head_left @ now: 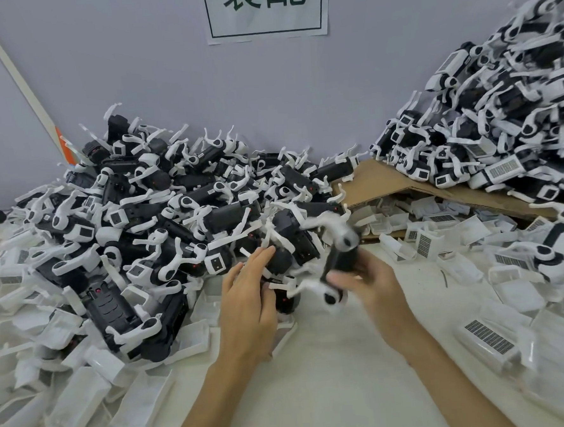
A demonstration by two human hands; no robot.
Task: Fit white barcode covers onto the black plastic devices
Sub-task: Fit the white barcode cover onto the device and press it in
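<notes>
Two heaps border a bare strip of white table [332, 358]. The left heap [162, 214] of black devices ends right at the hands, and the right heap [500, 127] climbs above a tilted cardboard sheet [381, 177]. The left hand [246, 301] lies with straight fingers against the left heap's near edge. The right hand [367, 280] curls round a blurred black device [338, 259], held above the strip. A white barcode cover [489, 337] lies to the right, apart from both hands.
</notes>
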